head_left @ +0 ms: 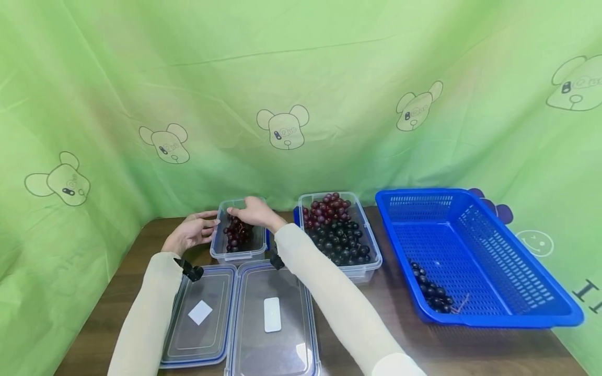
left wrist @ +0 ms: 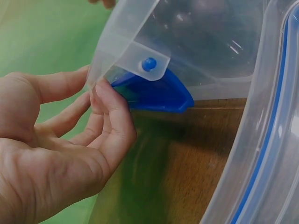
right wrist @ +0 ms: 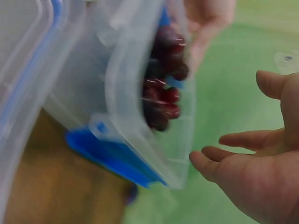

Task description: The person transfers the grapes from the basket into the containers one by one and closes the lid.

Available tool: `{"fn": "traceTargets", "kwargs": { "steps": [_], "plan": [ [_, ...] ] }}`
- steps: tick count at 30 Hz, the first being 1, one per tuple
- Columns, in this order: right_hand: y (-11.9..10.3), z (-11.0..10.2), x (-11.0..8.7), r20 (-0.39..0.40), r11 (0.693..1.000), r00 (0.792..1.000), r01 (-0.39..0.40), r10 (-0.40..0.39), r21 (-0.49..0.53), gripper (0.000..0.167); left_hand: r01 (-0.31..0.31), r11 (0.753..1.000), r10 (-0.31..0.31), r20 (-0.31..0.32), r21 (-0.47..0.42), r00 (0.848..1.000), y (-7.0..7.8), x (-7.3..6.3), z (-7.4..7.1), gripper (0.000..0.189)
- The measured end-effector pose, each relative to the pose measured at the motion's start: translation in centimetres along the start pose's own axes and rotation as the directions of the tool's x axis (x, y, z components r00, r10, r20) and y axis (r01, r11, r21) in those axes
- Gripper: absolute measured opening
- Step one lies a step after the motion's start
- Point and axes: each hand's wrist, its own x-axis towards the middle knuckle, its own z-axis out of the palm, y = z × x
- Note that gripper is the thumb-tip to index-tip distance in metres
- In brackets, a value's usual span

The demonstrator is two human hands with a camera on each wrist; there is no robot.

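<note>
In the head view, a small clear plastic container (head_left: 237, 256) stands at the back left with a bunch of dark red grapes (head_left: 236, 233) inside. My left hand (head_left: 192, 231) is at its left side. The left wrist view shows thumb and fingertips pinching the container's rim, right by a hanging blue latch (left wrist: 161, 95). Over the container's far right part is my right hand (head_left: 257, 213). Seen from the right wrist, its fingers (right wrist: 247, 137) are spread and relaxed, apart from the grapes (right wrist: 163, 93), with nothing in them.
A larger clear container (head_left: 371, 261) holds red grapes (head_left: 327, 209) and black grapes (head_left: 339, 241). Two clear lids, one small (head_left: 211, 339) and one large (head_left: 258, 355), lie in front. To the right, a blue basket (head_left: 451, 250) holds black grapes (head_left: 430, 290). Green cloth (head_left: 226, 172) hangs behind.
</note>
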Motion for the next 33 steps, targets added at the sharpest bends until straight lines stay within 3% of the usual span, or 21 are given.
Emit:
{"fn": "traceTargets", "kwargs": {
  "steps": [3, 16, 25, 33],
  "plan": [
    [-0.5, -1.8, -0.3, -0.030, 1.000, 1.000, 0.001, -0.002, -0.025, 0.074, 0.007, 1.000, -0.007, -0.007, 0.002, 1.000, 0.0, 0.1, 0.1, 0.065],
    [-1.6, -12.2, -3.8, -0.103, 0.993, 0.989, 0.104, -0.110, -0.060, 0.058, 0.005, 1.000, -0.005, -0.004, 0.030, 1.000, 0.3, -0.2, 0.3, 0.066],
    [0.9, -18.0, -7.8, -0.125, 0.991, 0.984, 0.120, -0.127, -0.062, 0.049, 0.009, 0.999, -0.009, -0.002, 0.047, 1.000, 0.3, -0.1, -0.2, 0.067],
    [4.7, -23.2, -14.2, -0.063, 0.999, 0.998, 0.030, -0.031, -0.021, 0.052, 0.013, 0.999, -0.013, 0.012, 0.047, 1.000, 0.4, -0.3, -0.3, 0.068]
  ]
}}
